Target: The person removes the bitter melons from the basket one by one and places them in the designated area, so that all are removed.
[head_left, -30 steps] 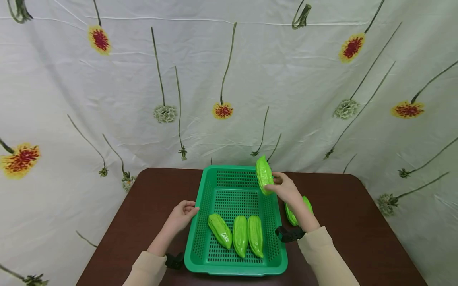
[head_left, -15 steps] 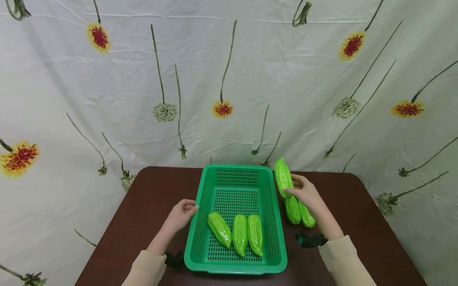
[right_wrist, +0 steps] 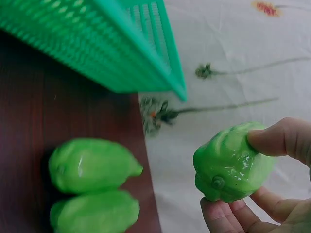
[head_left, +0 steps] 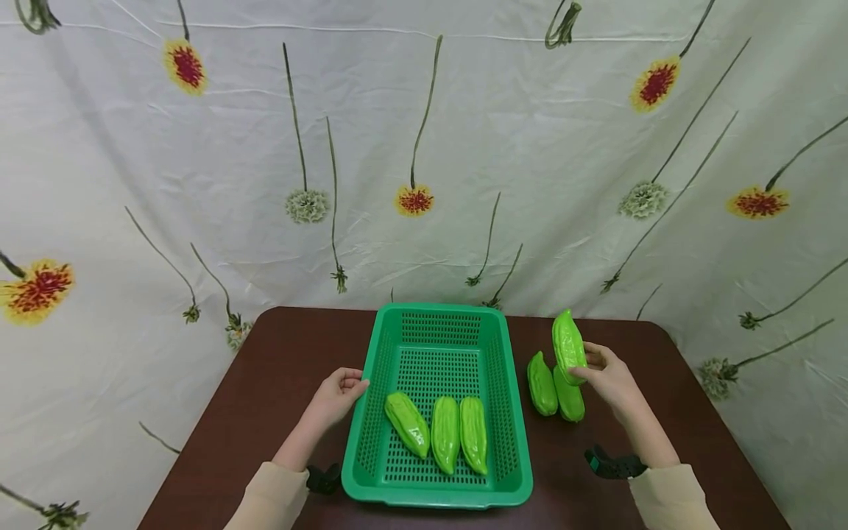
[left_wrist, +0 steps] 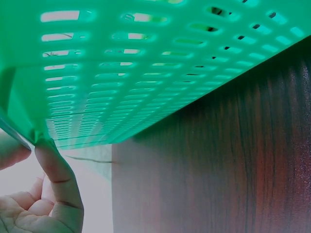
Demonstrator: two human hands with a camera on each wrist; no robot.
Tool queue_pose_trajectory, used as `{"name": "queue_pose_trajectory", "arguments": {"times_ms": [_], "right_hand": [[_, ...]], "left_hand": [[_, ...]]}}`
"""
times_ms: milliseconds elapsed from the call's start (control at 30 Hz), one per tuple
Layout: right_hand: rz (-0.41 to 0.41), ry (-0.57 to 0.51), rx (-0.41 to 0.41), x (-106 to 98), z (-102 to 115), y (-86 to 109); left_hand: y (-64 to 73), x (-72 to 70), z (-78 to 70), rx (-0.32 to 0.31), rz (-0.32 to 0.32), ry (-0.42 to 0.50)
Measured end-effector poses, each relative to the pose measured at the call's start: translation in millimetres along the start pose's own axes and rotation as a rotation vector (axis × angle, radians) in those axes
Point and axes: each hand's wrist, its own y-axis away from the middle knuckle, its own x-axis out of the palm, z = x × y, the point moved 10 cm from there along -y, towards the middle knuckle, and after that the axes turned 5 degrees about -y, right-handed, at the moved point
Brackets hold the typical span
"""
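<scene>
My right hand [head_left: 610, 374] grips a glossy green bitter melon [head_left: 568, 343] between thumb and fingers. It holds the melon tip-up, right of the basket; the right wrist view shows the stem end of the melon [right_wrist: 233, 165]. Below it, two more bitter melons lie side by side on the table, a left one [head_left: 542, 386] and a right one [head_left: 570, 401] partly covered. My left hand [head_left: 336, 396] pinches the left rim of the green plastic basket [head_left: 361, 419], thumb and finger meeting at the edge in the left wrist view. Three bitter melons [head_left: 445, 436] lie inside, toward the near end.
The dark brown wooden table [head_left: 298, 342] has rounded far corners. Behind it hangs a pale cloth [head_left: 371, 110] printed with flowers. Perforated walls enclose the basket, which stands at the table's middle. A black band [head_left: 616, 465] sits on the right wrist.
My right hand has carried the bitter melon from above the basket's right rim out to the right and lower, over the two melons on the table. The left hand stays at the rim.
</scene>
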Motion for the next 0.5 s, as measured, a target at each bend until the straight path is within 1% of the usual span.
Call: {"name": "queue_pose_trajectory", "arguments": {"times_ms": [100, 267, 500], "right_hand": [[-0.024, 0.020, 0.019, -8, -14, -0.5], [-0.046, 0.047, 0.035, -18, -34, -1.6], [-0.049, 0.075, 0.052, -24, -53, -5.3]], "left_hand": [[0.7, 0.2, 1.8, -0.012, -0.001, 0.001], [1.7, 0.8, 0.9, -0.011, -0.001, 0.004], [1.4, -0.4, -2.6, 0.000, -0.004, 0.006]]}}
